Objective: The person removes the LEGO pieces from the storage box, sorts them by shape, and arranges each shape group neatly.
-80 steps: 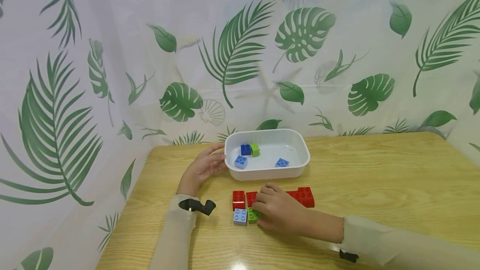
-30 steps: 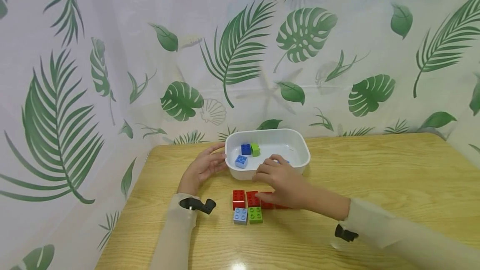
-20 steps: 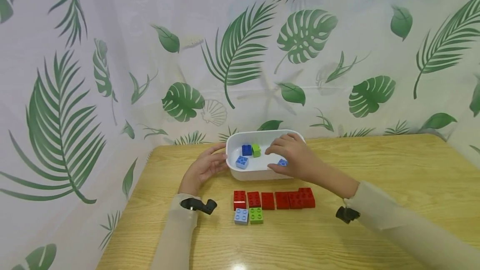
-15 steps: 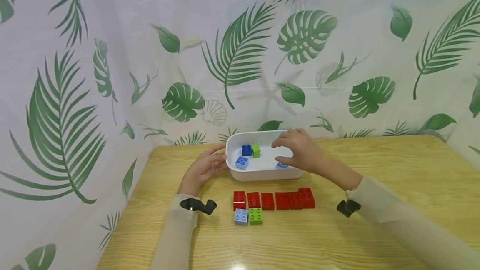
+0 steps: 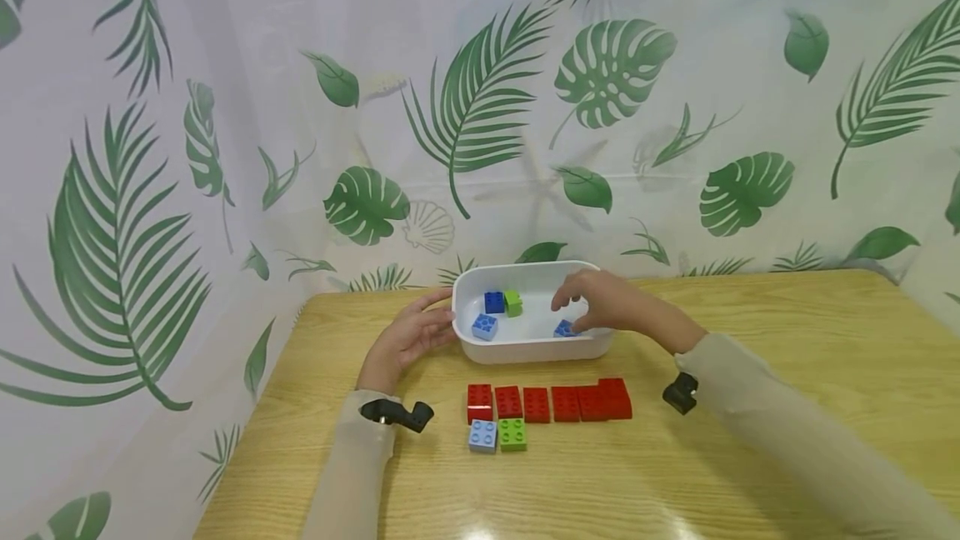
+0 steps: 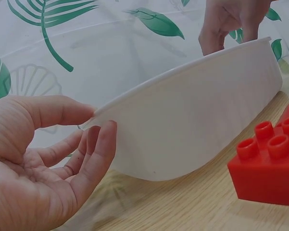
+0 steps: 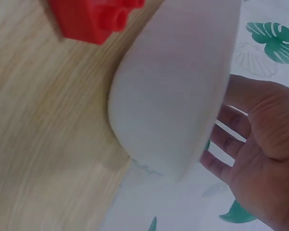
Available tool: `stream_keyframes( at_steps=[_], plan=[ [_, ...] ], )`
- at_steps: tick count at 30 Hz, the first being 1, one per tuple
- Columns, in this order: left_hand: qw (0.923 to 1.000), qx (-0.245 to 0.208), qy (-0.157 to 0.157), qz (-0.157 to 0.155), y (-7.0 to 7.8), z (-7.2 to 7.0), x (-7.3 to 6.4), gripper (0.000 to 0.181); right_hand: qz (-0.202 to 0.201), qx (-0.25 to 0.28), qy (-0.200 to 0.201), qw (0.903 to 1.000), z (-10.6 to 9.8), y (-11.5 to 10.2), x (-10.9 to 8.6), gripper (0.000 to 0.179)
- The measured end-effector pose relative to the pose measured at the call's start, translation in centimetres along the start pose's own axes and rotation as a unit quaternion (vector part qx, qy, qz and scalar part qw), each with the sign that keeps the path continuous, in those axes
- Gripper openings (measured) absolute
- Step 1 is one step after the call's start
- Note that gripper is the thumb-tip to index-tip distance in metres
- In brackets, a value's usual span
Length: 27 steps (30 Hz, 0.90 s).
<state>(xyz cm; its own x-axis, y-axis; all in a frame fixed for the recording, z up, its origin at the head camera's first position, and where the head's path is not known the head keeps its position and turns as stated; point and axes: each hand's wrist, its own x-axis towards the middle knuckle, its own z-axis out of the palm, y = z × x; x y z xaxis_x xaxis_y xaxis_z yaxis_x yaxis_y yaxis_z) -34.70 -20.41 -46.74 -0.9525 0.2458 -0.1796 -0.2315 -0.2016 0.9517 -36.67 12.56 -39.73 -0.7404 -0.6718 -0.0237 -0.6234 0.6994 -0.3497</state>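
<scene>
My left hand (image 5: 411, 338) steadies the left end of a white plastic tub (image 5: 540, 352); in the left wrist view its thumb and fingertips meet at the rim. My right hand (image 5: 603, 302) reaches over the tub's right end, fingers and thumb spread apart, the thumb close by a light blue toy brick (image 5: 565, 328) inside. In the right wrist view the tub's wall hides its fingertips. Also in the tub, toward the left, lie a dark blue brick (image 5: 494, 302), a bright green brick (image 5: 513, 303) and another light blue brick (image 5: 484, 327).
In front of the tub, red bricks (image 5: 537, 405) form a row along the wooden table (image 5: 420, 490). A light blue brick (image 5: 482, 436) and a green brick (image 5: 512, 434) sit before the row's left end. A leaf-patterned sheet (image 5: 675, 132) hangs behind the table.
My right hand has left the green brick beside the row and moved up and over the tub's right end, then lowered toward the light blue brick. The left hand stays at the tub.
</scene>
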Motion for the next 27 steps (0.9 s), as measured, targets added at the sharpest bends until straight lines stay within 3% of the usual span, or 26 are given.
stream_keyframes(
  at_steps=[5, 13, 21, 27],
  plan=[
    [1.0, -0.002, -0.003, 0.002, 0.0, 0.1, 0.1, 0.054, 0.002, 0.025, -0.015, 0.9996, 0.7, 0.9, 0.1, 0.029],
    [1.0, -0.001, 0.001, 0.0, 0.1, 0.0, -0.2, 0.054, -0.002, 0.055, 0.006, 0.9985, 1.7, 1.7, 0.4, 0.025],
    [0.9999, 0.008, -0.007, 0.004, 0.1, 0.1, 0.1, 0.056, 0.018, 0.066, 0.051, 0.9963, 2.8, 2.5, 1.0, 0.023],
    [0.9999, 0.008, -0.01, 0.007, 0.0, 0.1, -0.2, 0.057, 0.01, 0.039, 0.086, 0.9955, 3.6, 2.5, 1.4, 0.024]
  ],
)
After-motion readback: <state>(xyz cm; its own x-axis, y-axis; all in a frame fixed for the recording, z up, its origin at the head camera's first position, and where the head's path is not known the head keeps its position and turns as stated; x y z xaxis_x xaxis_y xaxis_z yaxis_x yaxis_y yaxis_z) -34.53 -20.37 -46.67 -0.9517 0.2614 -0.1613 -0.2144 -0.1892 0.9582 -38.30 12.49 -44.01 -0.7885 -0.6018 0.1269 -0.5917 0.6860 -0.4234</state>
